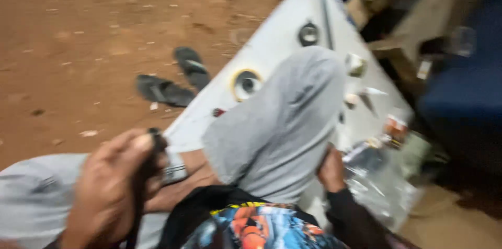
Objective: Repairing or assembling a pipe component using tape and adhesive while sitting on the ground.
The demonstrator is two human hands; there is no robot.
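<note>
Nearest my camera is my left hand, its grip clamped on a dark strap that runs down toward the black bag with a colourful printed panel in my lap. Just right of that bag my right hand presses against my raised knee in grey cloth; I cannot tell whether its grip is together or apart. Beyond the knee lies a white panel with round fittings. Left of the panel, two dark sandals rest on the red dirt floor. Everything is blurred.
</note>
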